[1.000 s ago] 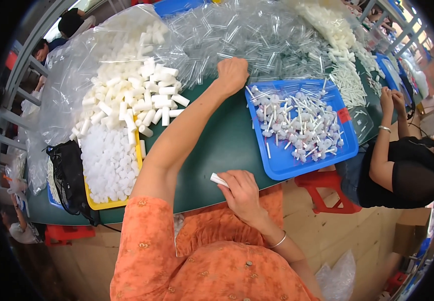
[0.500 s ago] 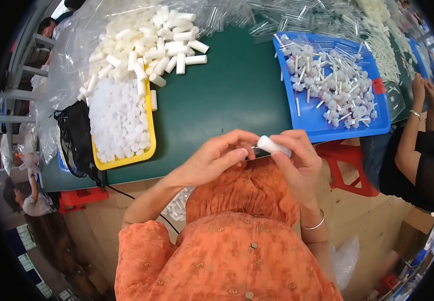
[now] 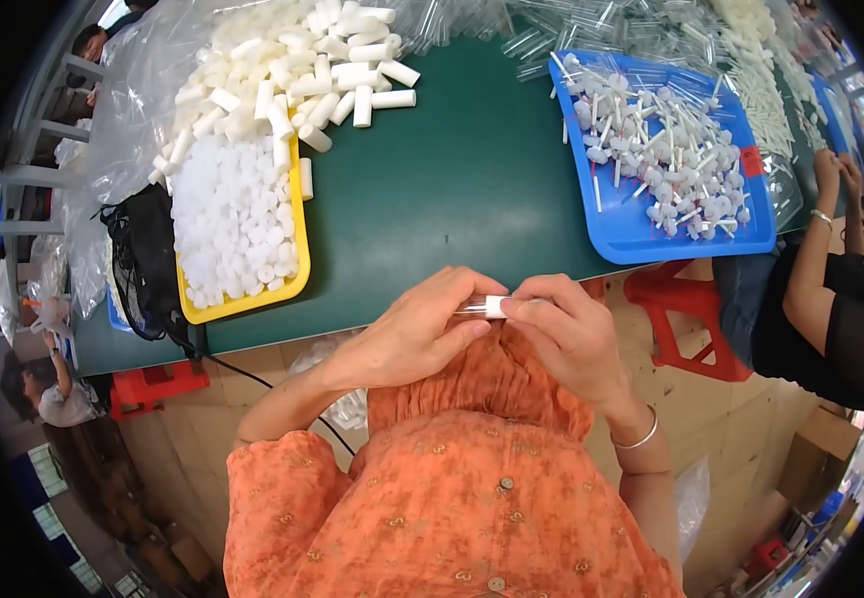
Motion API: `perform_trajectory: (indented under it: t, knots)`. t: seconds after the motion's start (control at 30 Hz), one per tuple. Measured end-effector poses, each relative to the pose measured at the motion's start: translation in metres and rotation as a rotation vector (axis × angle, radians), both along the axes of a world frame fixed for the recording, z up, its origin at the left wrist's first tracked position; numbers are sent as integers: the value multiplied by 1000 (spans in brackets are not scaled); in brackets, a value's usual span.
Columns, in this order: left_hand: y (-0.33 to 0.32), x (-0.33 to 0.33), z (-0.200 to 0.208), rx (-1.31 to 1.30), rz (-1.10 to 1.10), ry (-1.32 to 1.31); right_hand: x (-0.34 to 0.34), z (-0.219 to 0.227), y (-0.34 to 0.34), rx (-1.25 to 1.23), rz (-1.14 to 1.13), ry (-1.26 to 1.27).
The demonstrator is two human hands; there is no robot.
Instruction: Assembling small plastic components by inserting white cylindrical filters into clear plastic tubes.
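My left hand [image 3: 417,329] is closed around a slim clear tube [image 3: 472,308], which lies sideways above my lap. A short white cylinder [image 3: 495,307] sits at the tube's right end, in line with it; whether the tube goes inside it I cannot tell. My right hand [image 3: 569,331] pinches that cylinder between thumb and fingers, partly covering it. Both hands are close together just off the table's near edge.
The green table [image 3: 442,189] carries a yellow tray [image 3: 302,264] of small white caps, with white foam cylinders [image 3: 362,105] heaped behind. At right, a blue tray [image 3: 641,249] holds white-headed sticks. Clear tubes [image 3: 601,30] lie behind it. A co-worker's arm [image 3: 816,239] is at far right.
The white cylinder has come left and lower and now meets the tube's end, lying level instead of tilted. Both hands have drawn closer together.
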State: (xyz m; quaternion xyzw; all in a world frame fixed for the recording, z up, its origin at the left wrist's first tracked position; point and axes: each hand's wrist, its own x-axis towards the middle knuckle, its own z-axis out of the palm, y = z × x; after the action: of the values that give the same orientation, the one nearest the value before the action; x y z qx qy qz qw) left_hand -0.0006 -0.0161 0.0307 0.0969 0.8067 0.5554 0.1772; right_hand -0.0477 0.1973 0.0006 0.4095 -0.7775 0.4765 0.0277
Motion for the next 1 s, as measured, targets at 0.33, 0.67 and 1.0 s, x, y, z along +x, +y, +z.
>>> perform_trajectory:
  t: [0.33,0.67,1.0]
  knots:
    - [8,11,-9,105,63,-107,6,-9,8,-129,122,-675]
    - [11,36,-22,-63,9,100,13,-4,7,-174,237,-1067]
    - [28,52,-69,603,226,-460,66,-49,8,-460,-88,-991]
